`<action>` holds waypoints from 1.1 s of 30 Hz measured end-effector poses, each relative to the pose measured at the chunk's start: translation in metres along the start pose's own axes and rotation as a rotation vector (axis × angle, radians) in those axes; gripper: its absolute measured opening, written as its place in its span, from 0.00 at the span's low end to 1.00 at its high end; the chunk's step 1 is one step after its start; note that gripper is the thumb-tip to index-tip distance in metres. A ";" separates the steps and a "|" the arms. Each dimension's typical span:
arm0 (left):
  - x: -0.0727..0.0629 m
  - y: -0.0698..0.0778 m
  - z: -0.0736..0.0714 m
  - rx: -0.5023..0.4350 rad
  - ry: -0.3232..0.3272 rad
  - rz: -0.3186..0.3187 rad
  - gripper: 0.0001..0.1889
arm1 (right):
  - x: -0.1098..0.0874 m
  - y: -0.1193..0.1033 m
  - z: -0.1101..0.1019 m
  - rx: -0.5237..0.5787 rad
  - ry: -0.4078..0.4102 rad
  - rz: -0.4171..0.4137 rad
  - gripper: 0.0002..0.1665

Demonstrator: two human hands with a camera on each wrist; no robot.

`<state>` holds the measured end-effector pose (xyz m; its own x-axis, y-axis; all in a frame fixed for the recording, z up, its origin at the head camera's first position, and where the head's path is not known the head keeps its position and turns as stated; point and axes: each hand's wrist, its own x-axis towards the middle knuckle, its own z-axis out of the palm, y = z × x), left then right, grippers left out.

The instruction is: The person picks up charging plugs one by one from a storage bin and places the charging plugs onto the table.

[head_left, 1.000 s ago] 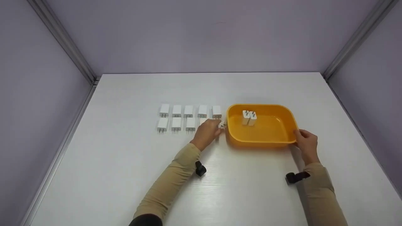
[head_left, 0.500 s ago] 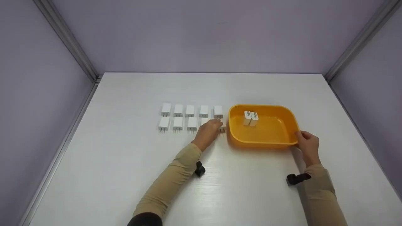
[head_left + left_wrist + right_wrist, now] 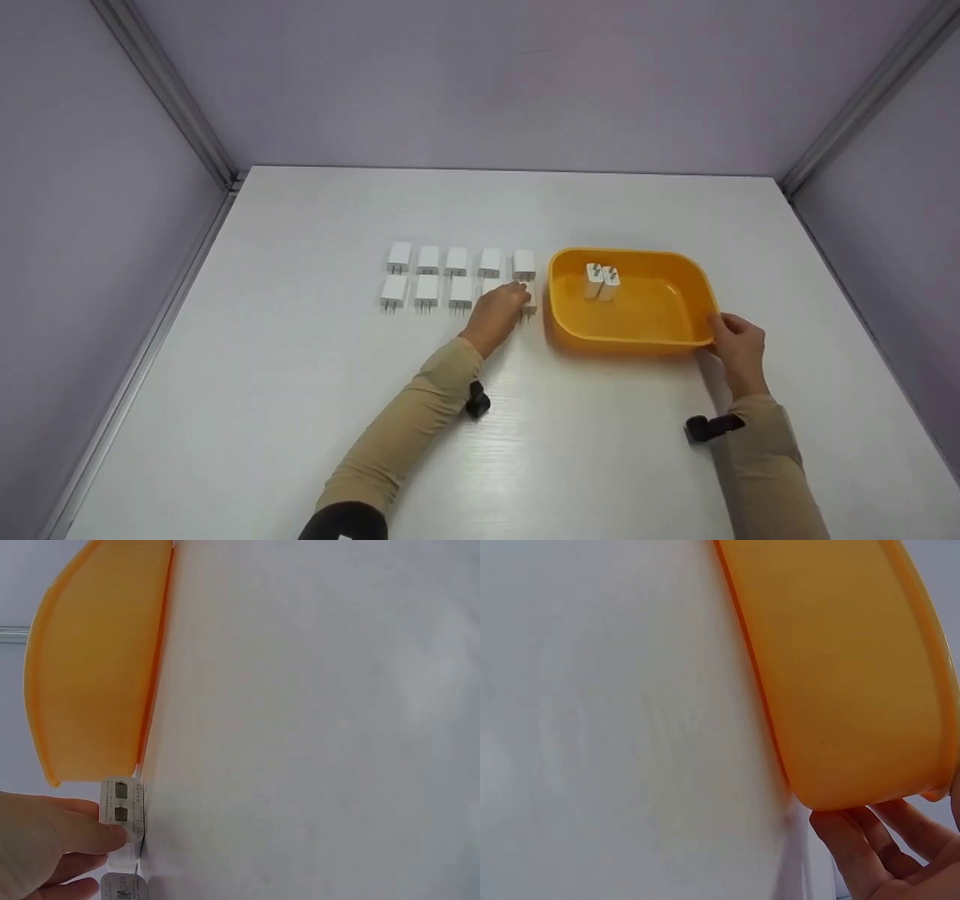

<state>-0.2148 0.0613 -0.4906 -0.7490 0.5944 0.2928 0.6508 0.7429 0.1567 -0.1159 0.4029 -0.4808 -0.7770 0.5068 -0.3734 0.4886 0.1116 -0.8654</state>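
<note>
My left hand (image 3: pixel 495 316) pinches a white plug-in charger (image 3: pixel 123 847) at the right end of the front row. In the left wrist view the thumb lies on its side near the two metal prongs, and another charger (image 3: pixel 124 886) sits right below it. My right hand (image 3: pixel 739 349) grips the right front corner of a yellow-orange plastic basin (image 3: pixel 631 346), thumb at the rim and fingers against the outer wall (image 3: pixel 847 690). Inside, toward the left, two chargers (image 3: pixel 593 282) stand upright side by side, prongs up.
Several white chargers (image 3: pixel 427 289) lie in two rows on the white table (image 3: pixel 480 465), left of the basin, prongs toward me. Pale walls (image 3: pixel 480 82) enclose the table at the back and sides.
My left hand has set the charger it pinches down into the front row, prongs now turned toward me, beside the basin. My right hand stays at the basin's corner; the view shifts slightly.
</note>
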 end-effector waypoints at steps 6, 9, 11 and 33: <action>0.001 0.001 -0.001 -0.005 -0.001 -0.002 0.10 | -0.001 0.000 -0.001 0.033 -0.002 -0.018 0.34; 0.000 0.001 -0.003 -0.016 -0.003 -0.004 0.10 | -0.002 0.000 0.000 0.017 0.002 -0.030 0.34; 0.000 0.001 -0.003 -0.019 0.000 -0.003 0.10 | -0.002 0.000 0.000 0.005 0.004 -0.034 0.34; -0.001 0.010 -0.019 -0.197 0.042 -0.025 0.13 | -0.002 0.001 -0.001 -0.014 -0.008 -0.011 0.35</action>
<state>-0.2055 0.0625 -0.4711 -0.7623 0.5600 0.3245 0.6467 0.6803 0.3450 -0.1135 0.4028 -0.4812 -0.7855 0.4985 -0.3668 0.4855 0.1287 -0.8647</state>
